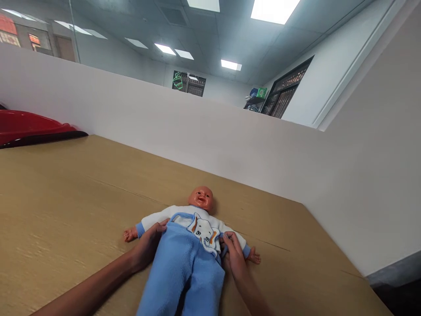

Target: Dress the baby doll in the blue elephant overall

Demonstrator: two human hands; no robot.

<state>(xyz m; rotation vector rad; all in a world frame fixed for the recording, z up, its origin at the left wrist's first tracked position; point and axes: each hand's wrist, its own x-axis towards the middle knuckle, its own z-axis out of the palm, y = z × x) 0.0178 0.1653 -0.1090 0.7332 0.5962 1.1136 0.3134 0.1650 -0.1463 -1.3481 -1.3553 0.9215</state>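
Observation:
A baby doll [201,198] lies on its back on the table, arms spread to both sides. It wears a white long-sleeved top [158,216] with blue cuffs and a pair of blue pants [182,259]. On the chest is a white animal-face patch [204,232] edged in blue. My left hand [149,243] is closed on the side of the pants at the waist, beside the doll's arm. At the opposite side of the waist, my right hand [233,246] pinches a bit of blue cloth below the patch.
The brown table [82,210] meets a low white wall [184,131] with glass above it. A red plastic basin [29,123] stands at the far left on something dark. The table's right edge drops off near a dark area at lower right.

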